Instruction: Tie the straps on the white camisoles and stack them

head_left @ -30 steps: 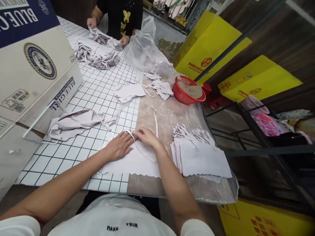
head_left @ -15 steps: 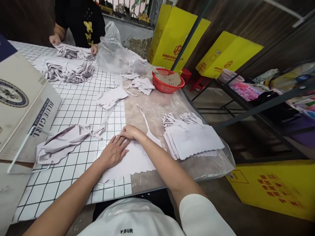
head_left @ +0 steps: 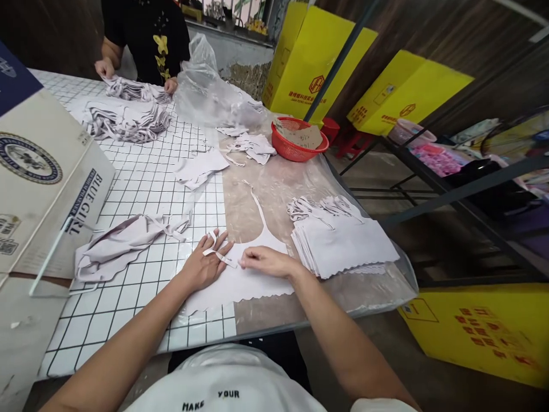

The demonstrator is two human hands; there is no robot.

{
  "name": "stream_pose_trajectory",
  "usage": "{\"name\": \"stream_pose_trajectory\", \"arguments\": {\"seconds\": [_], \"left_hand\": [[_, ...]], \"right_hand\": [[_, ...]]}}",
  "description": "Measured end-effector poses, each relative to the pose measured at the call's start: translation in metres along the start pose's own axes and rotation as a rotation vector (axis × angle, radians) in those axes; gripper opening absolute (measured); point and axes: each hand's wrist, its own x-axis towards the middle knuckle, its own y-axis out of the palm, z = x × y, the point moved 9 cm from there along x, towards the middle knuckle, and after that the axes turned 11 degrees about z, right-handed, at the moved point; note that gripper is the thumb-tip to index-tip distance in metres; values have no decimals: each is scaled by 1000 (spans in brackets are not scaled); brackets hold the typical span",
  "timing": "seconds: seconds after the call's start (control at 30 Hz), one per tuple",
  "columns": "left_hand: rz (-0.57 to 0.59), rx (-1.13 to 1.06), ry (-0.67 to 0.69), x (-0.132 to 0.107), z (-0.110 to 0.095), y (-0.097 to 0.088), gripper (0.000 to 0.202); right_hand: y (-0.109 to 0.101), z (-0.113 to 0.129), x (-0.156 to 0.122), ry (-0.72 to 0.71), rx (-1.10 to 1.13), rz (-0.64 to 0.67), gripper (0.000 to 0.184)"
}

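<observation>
A pale lilac cloth piece (head_left: 240, 281) with a scalloped edge lies flat at the table's near edge. My left hand (head_left: 204, 264) rests on its left part, fingers spread, with a thin strap (head_left: 218, 254) looped over two fingers. My right hand (head_left: 266, 262) is closed in a pinch on the other end of that strap, just right of the left hand. A second long strap (head_left: 258, 210) runs away from the piece toward the far side. Right of my right hand sits a neat stack of the same cloth pieces (head_left: 343, 243).
A crumpled lilac bundle (head_left: 118, 245) lies left, beside a large cardboard box (head_left: 38, 183). A red basket (head_left: 299, 140), clear plastic bag (head_left: 214, 91) and loose pieces (head_left: 251, 146) sit farther back. Another person (head_left: 143, 40) handles piles (head_left: 128, 117) at the far end. Yellow boxes (head_left: 317, 63) stand right.
My right hand has drawn back toward me, pulling the strap across the left fingers, which have lifted and spread. The view has shifted slightly.
</observation>
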Motion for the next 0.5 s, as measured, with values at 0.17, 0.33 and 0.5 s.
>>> {"name": "stream_pose_trajectory", "arguments": {"seconds": [0.17, 0.33, 0.5], "left_hand": [[-6, -9, 23, 0, -3, -8, 46], [0, -53, 12, 1, -2, -8, 29], [5, -62, -22, 1, 1, -3, 30]], "right_hand": [[-25, 9, 57, 188, -135, -281, 45], [-22, 25, 95, 312, -224, -277, 31], [-9, 18, 80, 142, 88, -133, 28]]}}
